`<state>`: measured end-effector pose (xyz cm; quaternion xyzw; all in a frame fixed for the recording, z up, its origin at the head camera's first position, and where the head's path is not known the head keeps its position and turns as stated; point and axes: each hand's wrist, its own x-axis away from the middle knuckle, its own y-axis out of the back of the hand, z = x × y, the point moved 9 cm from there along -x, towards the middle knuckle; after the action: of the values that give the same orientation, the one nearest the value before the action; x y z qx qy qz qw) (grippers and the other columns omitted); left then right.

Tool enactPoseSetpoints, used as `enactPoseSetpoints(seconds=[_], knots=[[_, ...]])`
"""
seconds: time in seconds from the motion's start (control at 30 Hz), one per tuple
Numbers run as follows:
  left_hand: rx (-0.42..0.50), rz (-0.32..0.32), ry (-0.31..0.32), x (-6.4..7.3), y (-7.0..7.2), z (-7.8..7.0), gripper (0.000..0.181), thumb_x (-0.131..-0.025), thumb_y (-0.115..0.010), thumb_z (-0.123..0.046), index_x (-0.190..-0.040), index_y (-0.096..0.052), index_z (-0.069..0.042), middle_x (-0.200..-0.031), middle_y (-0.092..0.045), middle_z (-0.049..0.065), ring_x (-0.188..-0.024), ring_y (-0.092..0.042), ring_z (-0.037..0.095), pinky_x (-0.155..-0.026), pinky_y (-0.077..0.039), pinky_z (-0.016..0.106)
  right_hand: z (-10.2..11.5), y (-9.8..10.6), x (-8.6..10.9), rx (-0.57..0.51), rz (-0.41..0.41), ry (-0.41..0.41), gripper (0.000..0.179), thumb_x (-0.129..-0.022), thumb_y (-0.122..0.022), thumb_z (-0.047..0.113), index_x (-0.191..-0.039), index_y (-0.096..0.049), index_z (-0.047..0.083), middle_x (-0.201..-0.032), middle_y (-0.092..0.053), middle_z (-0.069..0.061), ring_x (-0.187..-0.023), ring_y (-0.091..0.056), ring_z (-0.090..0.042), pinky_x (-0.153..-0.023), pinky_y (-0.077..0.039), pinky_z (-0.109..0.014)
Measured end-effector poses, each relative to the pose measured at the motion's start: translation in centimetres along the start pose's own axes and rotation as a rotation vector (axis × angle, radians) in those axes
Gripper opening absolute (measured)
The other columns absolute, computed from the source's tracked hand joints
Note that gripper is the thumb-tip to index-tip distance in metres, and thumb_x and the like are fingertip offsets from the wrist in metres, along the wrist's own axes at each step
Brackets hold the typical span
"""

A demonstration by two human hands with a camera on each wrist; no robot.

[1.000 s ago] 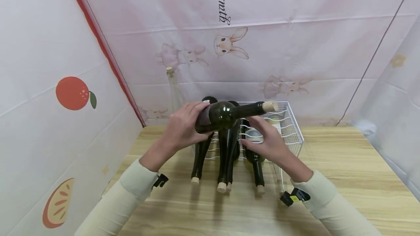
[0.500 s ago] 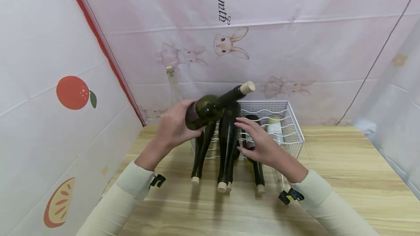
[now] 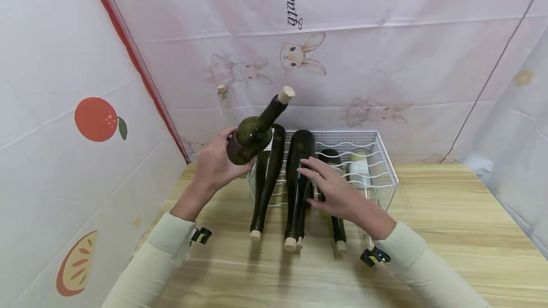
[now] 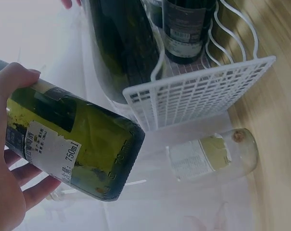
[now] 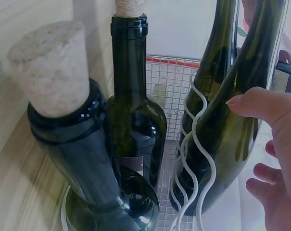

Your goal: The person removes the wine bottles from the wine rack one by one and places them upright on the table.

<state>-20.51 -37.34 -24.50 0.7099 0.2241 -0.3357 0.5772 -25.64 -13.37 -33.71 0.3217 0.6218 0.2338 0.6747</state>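
Observation:
My left hand [image 3: 214,163] grips a corked dark green wine bottle [image 3: 249,139] around its body. In the head view its neck slants up to the right; the left wrist view shows its base and a torn "750ml" label [image 4: 54,151]. My right hand [image 3: 336,189] holds nothing, fingers and thumb loosely spread. Its fingertips are right at a tall dark green bottle [image 3: 297,175] lying in the white wire rack [image 3: 387,159], cork toward me. Left of it lies a similar tall bottle [image 3: 265,179]. In the right wrist view, the thumb [image 5: 246,105] overlaps a tall bottle.
A shorter dark bottle [image 3: 338,232] and a clear labelled bottle [image 3: 358,168] lie in the rack's right half. Another clear corked bottle [image 3: 227,108] stands upright behind the rack's left side. The wooden table [image 3: 436,232] meets printed cloth walls.
The held bottle has moved left and its neck has swung from pointing right to pointing up. My right hand, earlier beside the held bottle's neck, has shifted left and down toward the tall bottle.

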Motion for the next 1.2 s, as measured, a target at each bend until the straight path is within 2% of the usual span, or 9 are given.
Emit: enactPoseSetpoints(seconds=[0.2,0.37,0.6,0.77,0.93,1.2], knots=[[0.010,0.007,0.107,0.8,-0.4,2.0,0.096,-0.063,-0.095,-0.037,-0.142,-0.053,-0.002,-0.115,-0.072,0.022,-0.092,-0.072,0.039,-0.071,-0.060,0.055,0.4,-0.8,-0.1,0.067,0.039,0.022,0.091,-0.071,-0.096,0.023,-0.148,-0.050,0.004,-0.155,-0.049,-0.022,-0.143,-0.048,-0.046,-0.112,-0.050,-0.055],[0.019,0.018,0.200,1.6,-0.9,3.7,0.096,-0.063,-0.095,-0.039,-0.141,-0.053,-0.002,-0.115,-0.073,0.023,-0.087,-0.072,0.040,-0.067,-0.058,0.053,0.5,-1.3,-0.2,0.102,0.057,0.033,0.096,-0.069,-0.097,0.023,-0.150,-0.048,0.004,-0.155,-0.049,-0.022,-0.142,-0.048,-0.047,-0.108,-0.054,-0.054],[0.020,0.015,0.270,2.3,-1.3,5.5,0.094,-0.064,-0.093,-0.039,-0.141,-0.051,-0.003,-0.114,-0.073,0.026,-0.086,-0.071,0.041,-0.066,-0.057,0.053,0.4,-2.0,-0.4,0.135,0.092,0.031,0.097,-0.070,-0.096,0.023,-0.152,-0.046,0.006,-0.157,-0.048,-0.022,-0.143,-0.047,-0.047,-0.105,-0.056,-0.052],[0.048,0.012,0.327,2.8,-1.6,6.7,0.096,-0.065,-0.093,-0.038,-0.142,-0.049,-0.002,-0.118,-0.071,0.027,-0.094,-0.071,0.043,-0.072,-0.058,0.056,0.3,-2.3,-0.6,0.160,0.126,-0.006,0.096,-0.071,-0.096,0.022,-0.152,-0.048,0.009,-0.158,-0.047,-0.020,-0.145,-0.047,-0.047,-0.095,-0.061,-0.050],[0.097,0.013,0.416,3.4,-2.1,8.4,0.099,-0.066,-0.095,-0.038,-0.145,-0.047,-0.003,-0.122,-0.069,0.027,-0.105,-0.069,0.043,-0.082,-0.058,0.058,0.1,-2.6,-0.8,0.196,0.151,-0.032,0.095,-0.068,-0.096,0.021,-0.151,-0.050,0.011,-0.159,-0.046,-0.020,-0.145,-0.046,-0.048,-0.079,-0.065,-0.046],[0.119,0.005,0.521,4.4,-2.6,10.9,0.101,-0.069,-0.094,-0.037,-0.150,-0.043,-0.005,-0.126,-0.066,0.028,-0.110,-0.068,0.045,-0.088,-0.058,0.061,0.6,-2.8,-1.3,0.267,0.097,0.001,0.093,-0.062,-0.098,0.018,-0.143,-0.054,0.008,-0.150,-0.054,-0.023,-0.137,-0.053,-0.050,-0.069,-0.065,-0.041]])
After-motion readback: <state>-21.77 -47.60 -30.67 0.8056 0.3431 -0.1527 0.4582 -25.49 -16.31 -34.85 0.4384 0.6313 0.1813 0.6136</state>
